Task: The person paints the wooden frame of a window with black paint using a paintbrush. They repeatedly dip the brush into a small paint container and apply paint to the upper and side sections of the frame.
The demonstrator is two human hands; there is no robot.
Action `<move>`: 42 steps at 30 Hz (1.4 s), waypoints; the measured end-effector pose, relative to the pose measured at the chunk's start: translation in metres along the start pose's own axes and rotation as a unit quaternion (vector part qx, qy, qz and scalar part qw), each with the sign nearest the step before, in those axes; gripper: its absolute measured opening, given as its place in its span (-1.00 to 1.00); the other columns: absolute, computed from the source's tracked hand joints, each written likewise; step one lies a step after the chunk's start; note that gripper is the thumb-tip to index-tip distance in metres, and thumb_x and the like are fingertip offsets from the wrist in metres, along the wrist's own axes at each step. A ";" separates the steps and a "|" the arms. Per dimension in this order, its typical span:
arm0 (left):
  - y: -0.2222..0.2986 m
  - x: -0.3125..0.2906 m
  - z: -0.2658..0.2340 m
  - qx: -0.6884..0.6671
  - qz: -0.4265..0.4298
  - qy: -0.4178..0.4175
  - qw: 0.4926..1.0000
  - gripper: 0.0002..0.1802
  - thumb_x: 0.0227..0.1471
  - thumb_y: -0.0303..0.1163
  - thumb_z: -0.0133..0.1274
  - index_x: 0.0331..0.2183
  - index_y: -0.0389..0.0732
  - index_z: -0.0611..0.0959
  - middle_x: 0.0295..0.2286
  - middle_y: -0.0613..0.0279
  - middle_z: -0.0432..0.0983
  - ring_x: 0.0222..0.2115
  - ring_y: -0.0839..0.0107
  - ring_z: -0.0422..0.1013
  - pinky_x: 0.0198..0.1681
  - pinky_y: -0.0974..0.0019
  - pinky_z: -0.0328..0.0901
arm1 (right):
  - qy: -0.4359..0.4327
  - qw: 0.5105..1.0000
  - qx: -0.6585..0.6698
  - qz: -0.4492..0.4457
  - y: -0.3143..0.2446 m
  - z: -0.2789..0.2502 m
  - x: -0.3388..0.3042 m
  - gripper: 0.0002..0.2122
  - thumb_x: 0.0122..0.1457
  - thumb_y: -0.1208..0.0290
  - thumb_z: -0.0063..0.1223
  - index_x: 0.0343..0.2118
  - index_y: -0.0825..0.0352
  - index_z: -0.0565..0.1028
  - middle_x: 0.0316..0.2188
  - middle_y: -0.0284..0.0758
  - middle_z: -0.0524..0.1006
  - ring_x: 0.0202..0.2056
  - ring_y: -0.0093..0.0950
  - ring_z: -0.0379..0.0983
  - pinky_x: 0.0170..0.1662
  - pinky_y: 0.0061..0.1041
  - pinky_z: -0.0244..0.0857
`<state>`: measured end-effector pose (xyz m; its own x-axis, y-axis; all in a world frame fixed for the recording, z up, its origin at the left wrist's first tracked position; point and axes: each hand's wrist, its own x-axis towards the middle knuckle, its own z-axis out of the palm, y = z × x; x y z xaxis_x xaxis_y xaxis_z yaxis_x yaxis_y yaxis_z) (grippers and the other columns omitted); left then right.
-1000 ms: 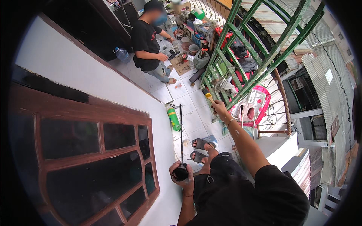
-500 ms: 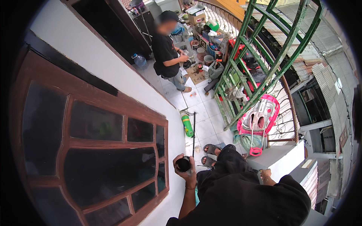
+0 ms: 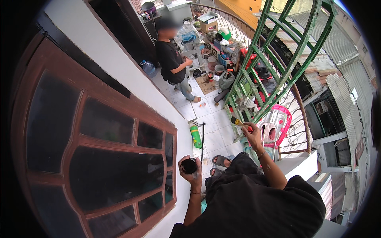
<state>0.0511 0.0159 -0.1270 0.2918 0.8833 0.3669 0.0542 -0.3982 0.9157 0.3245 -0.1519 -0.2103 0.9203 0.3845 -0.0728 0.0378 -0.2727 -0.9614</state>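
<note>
My left hand (image 3: pixel 193 180) is wrapped round a small cup (image 3: pixel 189 166) with dark contents, beside the white wall near the brown-framed window (image 3: pixel 119 142). Raised at the right, my right hand (image 3: pixel 254 137) grips a paintbrush (image 3: pixel 238 121) by its handle. The brush has dark bristles and a yellow middle, and it points left, away from the cup. Beyond it leans a green metal frame (image 3: pixel 274 85); whether the bristles touch it I cannot tell. My sandalled feet are below, on white tiles (image 3: pixel 210 137).
A green bottle-shaped item (image 3: pixel 196 137) and a thin black rod (image 3: pixel 203 139) lie along the wall. A pink and white baby seat (image 3: pixel 274 125) sits by the railing (image 3: pixel 303 115). Farther off, a person in black (image 3: pixel 170 57) stands near buckets and clutter. A water jug (image 3: pixel 149 68) is by the doorway.
My right hand has risen from low at my right side, and the paintbrush is now visible in it. My left hand with the cup shifted slightly left. The other person has straightened up a little.
</note>
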 end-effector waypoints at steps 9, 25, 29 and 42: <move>-0.012 -0.009 -0.028 0.029 -0.008 0.008 1.000 -0.57 -0.04 -0.52 0.38 -0.13 -0.32 0.54 -0.18 0.11 0.51 -0.15 0.31 0.47 -0.03 0.27 0.37 | -0.053 0.985 0.158 0.049 -0.073 0.067 -0.034 -0.75 0.34 0.27 0.15 -0.18 0.41 0.58 -0.54 -0.41 0.53 -0.55 -0.66 0.41 -0.49 -0.62 0.30; -0.004 -0.016 -0.015 0.003 -0.033 0.052 0.998 -0.55 -0.08 -0.49 0.43 -0.15 -0.33 0.59 -0.25 0.16 0.58 -0.29 0.44 0.51 -0.17 0.38 0.42 | -0.015 0.969 0.245 -0.013 -0.120 0.046 -0.047 -0.79 0.42 0.30 0.03 -0.18 0.38 0.46 -0.58 -0.47 0.39 -0.58 -0.69 0.29 -0.53 -0.65 0.17; -0.003 -0.014 -0.007 -0.022 -0.025 0.055 0.998 -0.53 -0.09 -0.51 0.43 -0.13 -0.34 0.59 -0.22 0.14 0.61 -0.27 0.45 0.52 -0.14 0.39 0.42 | -0.033 0.966 0.249 -0.058 -0.156 0.036 -0.052 -0.79 0.44 0.31 -0.01 -0.11 0.39 0.42 -0.56 -0.46 0.39 -0.55 -0.68 0.30 -0.50 -0.63 0.17; 0.023 0.038 0.041 -0.066 0.025 -0.043 0.997 -0.39 -0.22 -0.60 0.49 -0.08 -0.28 0.55 -0.19 0.20 0.54 -0.19 0.49 0.51 -0.06 0.37 0.44 | -0.209 0.921 0.013 -0.329 -0.268 0.012 -0.066 -0.82 0.29 0.38 0.18 -0.24 0.42 0.54 -0.31 -0.20 0.62 -0.42 -0.37 0.58 -0.34 -0.45 0.40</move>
<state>0.1023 0.0304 -0.0984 0.3719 0.8369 0.4016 -0.0864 -0.3995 0.9126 0.2494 -0.0938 0.0487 0.4711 0.7665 0.4365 0.5194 0.1588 -0.8396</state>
